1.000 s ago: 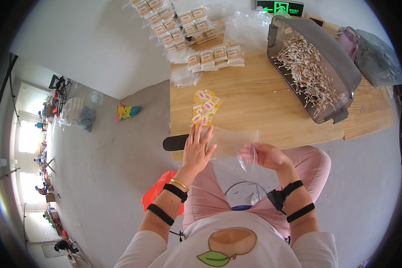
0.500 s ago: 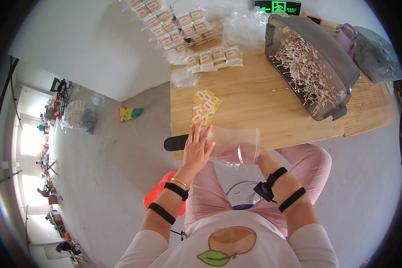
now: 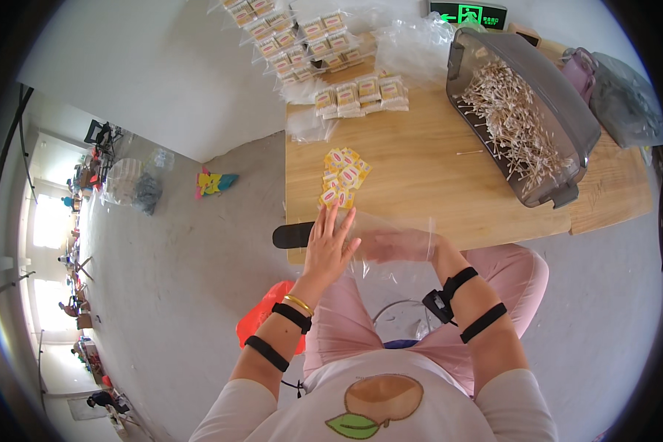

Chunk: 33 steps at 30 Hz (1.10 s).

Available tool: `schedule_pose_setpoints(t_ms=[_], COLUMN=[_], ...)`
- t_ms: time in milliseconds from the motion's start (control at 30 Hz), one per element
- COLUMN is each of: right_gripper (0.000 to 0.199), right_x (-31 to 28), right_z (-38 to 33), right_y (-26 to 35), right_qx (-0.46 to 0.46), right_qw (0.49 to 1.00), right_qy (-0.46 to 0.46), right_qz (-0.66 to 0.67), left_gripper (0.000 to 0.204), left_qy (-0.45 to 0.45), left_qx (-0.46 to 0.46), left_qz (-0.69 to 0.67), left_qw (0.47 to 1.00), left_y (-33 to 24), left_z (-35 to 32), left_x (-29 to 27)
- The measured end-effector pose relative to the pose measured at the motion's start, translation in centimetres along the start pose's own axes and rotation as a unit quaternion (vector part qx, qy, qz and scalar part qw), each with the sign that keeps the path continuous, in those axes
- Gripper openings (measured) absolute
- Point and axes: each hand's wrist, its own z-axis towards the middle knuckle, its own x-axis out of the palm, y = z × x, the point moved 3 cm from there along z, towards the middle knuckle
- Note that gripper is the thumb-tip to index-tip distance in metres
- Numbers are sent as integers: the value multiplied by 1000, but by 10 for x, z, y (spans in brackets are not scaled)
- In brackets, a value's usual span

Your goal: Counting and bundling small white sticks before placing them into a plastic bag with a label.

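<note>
My left hand lies with fingers spread on one end of a clear plastic bag at the table's near edge. Its fingertips reach the lowest of several small yellow-and-white printed cards, which lie overlapping in a loose pile. Through the film I see my right hand, which has gone into the bag from the right. Its fingers look stretched out toward my left hand, though the plastic blurs them. A rounded black strip sticks out past the table edge beside my left hand.
Filled packs of cotton swabs stand at the back left, with more packs behind. A grey bin of loose cotton swabs tilts at the right. One swab lies on the wooden table. Clear bags are heaped behind.
The whole view has shifted slightly. My right hand now lies flatter and straighter inside the bag, and the bag looks smoother. My left hand stays at the cards' lower edge.
</note>
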Motion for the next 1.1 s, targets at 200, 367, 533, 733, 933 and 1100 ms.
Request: schedule_pose_setpoints(t_ms=[200, 367, 533, 733, 933, 1100], right_gripper=[60, 61, 61, 57, 45, 29], right_x=[-9, 3, 6, 27, -42, -91], right_z=[44, 41, 38, 21, -28, -80], right_y=[-17, -6, -8, 17, 29, 130], right_qx=[-119, -100, -109, -138, 48, 32], right_qw=[991, 994, 993, 990, 980, 923], right_qy=[54, 51, 28, -14, -42, -257], right_qz=[2, 18, 25, -15, -188, -284], left_gripper=[64, 64, 62, 64, 65, 65], left_qy=[-1, -3, -9, 18, 16, 6], left_qx=[-3, -7, -3, 4, 5, -7], left_qz=[1, -9, 6, 41, 31, 20], left_qw=[1000, 1000, 1000, 999, 999, 1000], left_y=[-2, -1, -1, -5, -7, -5], left_z=[4, 1, -2, -1, 2, -1], left_x=[1, -2, -3, -4, -6, -9])
